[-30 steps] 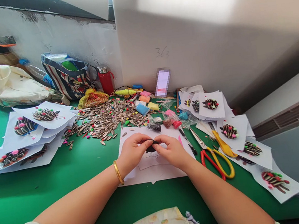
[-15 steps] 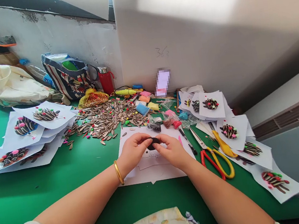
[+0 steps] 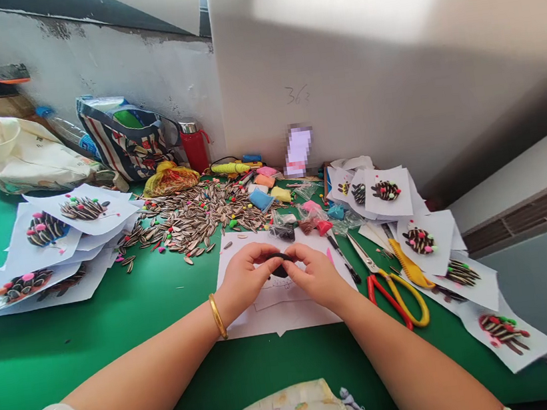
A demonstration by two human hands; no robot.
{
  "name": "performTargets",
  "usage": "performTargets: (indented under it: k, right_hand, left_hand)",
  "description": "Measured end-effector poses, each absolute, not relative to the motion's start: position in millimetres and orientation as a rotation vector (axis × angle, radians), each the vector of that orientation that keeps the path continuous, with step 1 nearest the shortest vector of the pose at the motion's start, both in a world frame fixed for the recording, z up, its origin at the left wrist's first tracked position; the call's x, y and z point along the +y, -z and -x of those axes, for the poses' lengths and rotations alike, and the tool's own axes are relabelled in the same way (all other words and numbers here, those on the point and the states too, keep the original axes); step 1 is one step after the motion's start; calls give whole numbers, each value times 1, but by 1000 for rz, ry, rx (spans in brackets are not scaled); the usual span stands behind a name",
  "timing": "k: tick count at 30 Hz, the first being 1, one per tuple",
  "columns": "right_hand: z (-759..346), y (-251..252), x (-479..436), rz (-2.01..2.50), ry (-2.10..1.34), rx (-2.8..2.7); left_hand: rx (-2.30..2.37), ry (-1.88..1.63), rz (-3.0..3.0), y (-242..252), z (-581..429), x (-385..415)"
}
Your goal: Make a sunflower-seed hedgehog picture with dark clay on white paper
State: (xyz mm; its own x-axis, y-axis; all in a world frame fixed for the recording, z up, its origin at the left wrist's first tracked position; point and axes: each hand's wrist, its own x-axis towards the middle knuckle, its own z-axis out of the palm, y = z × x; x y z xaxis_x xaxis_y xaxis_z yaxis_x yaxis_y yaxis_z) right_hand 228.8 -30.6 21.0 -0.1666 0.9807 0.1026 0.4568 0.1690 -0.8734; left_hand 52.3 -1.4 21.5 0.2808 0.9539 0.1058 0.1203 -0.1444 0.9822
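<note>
Over a white, rectangular paper sheet, the left hand and right hand pinch a flattened, black, clay-like piece between thumbs and fingers; uneven pressure could tear it, a slackened grip drop it.

way back left of the hands there's a slouchy cream bag; poking out behind it, a clear bottle with a blue cap, then a stripy tote and a red flask just beside; past the hands, slightly right, a pixelated rectangle; above that, a scrawled number on the pale wall
</note>
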Motion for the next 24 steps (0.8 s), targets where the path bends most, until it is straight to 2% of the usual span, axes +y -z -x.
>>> performTargets:
  k: [7, 24]
  right_hand:
    - [-227, -25, -31, 1328, -995, -1745]
    - [-231, -23, -30, 1362, -904, -1774]
  left_hand:
    - [1027, -1008, -1442, -21, -51, 0]
    - [1066, -1047, -1530, -17, -51, 1]
